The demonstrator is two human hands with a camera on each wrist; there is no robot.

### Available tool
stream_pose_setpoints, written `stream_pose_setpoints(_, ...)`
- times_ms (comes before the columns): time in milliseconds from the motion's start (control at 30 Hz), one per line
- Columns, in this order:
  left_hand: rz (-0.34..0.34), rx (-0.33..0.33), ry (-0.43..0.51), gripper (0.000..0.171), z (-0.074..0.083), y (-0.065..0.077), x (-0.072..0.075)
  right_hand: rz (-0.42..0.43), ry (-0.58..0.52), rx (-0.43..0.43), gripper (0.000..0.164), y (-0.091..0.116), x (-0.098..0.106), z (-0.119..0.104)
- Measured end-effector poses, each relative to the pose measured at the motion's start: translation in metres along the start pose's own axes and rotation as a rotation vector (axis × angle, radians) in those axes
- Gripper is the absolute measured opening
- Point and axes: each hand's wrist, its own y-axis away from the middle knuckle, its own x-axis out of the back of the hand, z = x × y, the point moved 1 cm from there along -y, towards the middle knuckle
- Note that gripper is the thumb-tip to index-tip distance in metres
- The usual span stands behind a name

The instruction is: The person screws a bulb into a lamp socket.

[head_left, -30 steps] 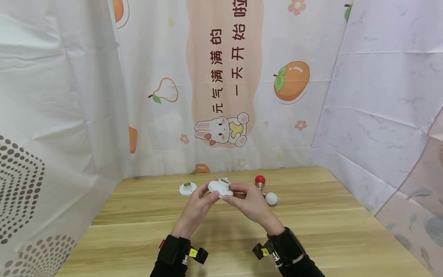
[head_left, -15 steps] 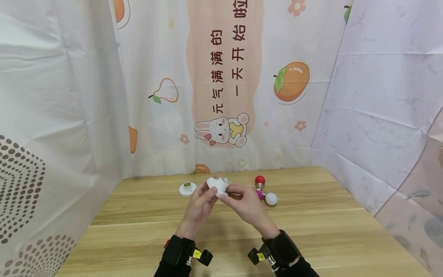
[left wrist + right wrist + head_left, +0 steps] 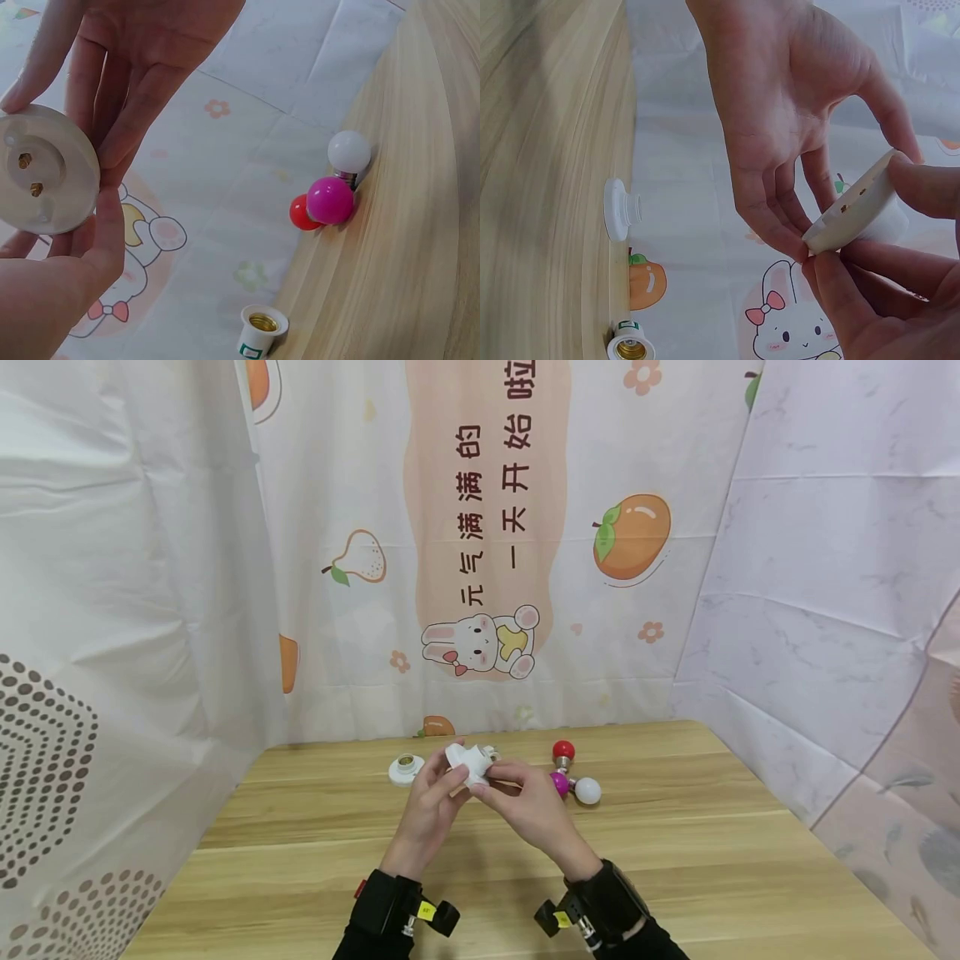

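Both hands hold a white round lamp holder above the table. My left hand grips its left side, with the thumb on the near face. At the lower right, my right hand pinches the rim between thumb and fingers. In the left wrist view the hollow underside of the lamp holder shows two brass screws. It stands tilted in the right wrist view, underside turned to the camera. On the table to the left sits another lamp holder with a round base.
A red bulb, a magenta bulb and a white bulb lie together right of the hands. A further white socket with a brass thread and green label stands near the table's far edge. Printed cloth hangs behind.
The held lamp holder has tipped from nearly level to steeply tilted. Both hands have shifted slightly, and the magenta bulb has come into view beside the right hand.
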Motion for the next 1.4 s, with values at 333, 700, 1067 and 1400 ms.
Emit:
stream_pose_setpoints(333,0.005,-0.008,-0.034,0.062,0.002,-0.001,0.002,0.016,0.018,-0.013,0.030,0.000,0.006,-0.003)
stream_pose_setpoints(700,0.028,-0.012,-0.049,0.058,0.003,-0.002,0.004,0.061,0.098,-0.015,0.033,0.000,0.035,-0.001)
stream_pose_setpoints(1067,0.034,-0.015,-0.026,0.055,0.006,-0.002,0.007,0.118,0.245,-0.016,0.042,-0.005,0.067,0.020)
stream_pose_setpoints(1400,0.039,-0.022,-0.032,0.054,0.007,-0.002,0.008,0.124,0.507,0.004,0.046,-0.016,0.086,0.054)
